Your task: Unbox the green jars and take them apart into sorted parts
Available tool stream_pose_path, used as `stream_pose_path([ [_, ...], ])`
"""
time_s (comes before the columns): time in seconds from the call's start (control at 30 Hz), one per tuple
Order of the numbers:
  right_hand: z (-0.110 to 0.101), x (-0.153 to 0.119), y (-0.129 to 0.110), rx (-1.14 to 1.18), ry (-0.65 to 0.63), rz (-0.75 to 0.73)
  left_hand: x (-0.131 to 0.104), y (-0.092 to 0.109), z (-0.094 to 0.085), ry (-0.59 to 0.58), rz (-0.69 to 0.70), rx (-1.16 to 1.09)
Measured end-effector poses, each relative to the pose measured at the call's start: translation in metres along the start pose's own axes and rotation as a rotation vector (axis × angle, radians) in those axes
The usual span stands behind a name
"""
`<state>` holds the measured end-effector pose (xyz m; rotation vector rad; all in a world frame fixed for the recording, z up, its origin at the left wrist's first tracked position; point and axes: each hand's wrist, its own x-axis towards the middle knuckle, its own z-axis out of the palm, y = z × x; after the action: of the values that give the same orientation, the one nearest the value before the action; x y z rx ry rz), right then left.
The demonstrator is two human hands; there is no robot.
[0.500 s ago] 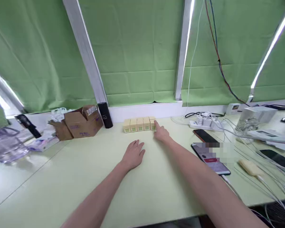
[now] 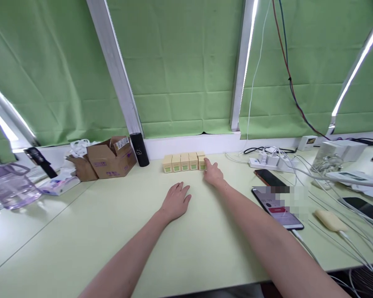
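The row of boxes stays close together, as the half-open right hand still touches the end box without gripping, the left hand spread empty.

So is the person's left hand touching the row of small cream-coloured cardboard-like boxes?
No, a bare stretch of pale yellow-green tabletop shows between the left hand and the boxes.

there are five small boxes, one cardboard carton, one black cylinder.
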<state>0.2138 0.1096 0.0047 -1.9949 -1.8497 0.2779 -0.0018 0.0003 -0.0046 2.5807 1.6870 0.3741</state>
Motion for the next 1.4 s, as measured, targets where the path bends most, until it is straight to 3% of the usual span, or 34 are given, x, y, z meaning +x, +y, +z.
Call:
stream_pose_path([
  [0.73,-0.001,-0.025,0.010,0.256,0.219,-0.103,-0.001,0.001,-0.001,-0.006,-0.005,-0.003],
  [0.93,-0.005,-0.046,0.003,0.395,0.237,-0.112,0.000,-0.002,0.003,0.017,0.000,-0.019],
  [1.03,-0.005,-0.066,-0.008,0.563,0.188,-0.212,0.001,-0.003,0.003,0.032,-0.020,-0.093],
  [1.2,-0.003,-0.102,-0.019,0.780,-0.006,-0.285,0.005,-0.008,0.001,0.135,-0.158,-0.327],
  [1.4,-0.002,-0.115,-0.013,0.831,-0.110,-0.320,0.006,-0.011,0.001,0.191,-0.186,-0.425],
])
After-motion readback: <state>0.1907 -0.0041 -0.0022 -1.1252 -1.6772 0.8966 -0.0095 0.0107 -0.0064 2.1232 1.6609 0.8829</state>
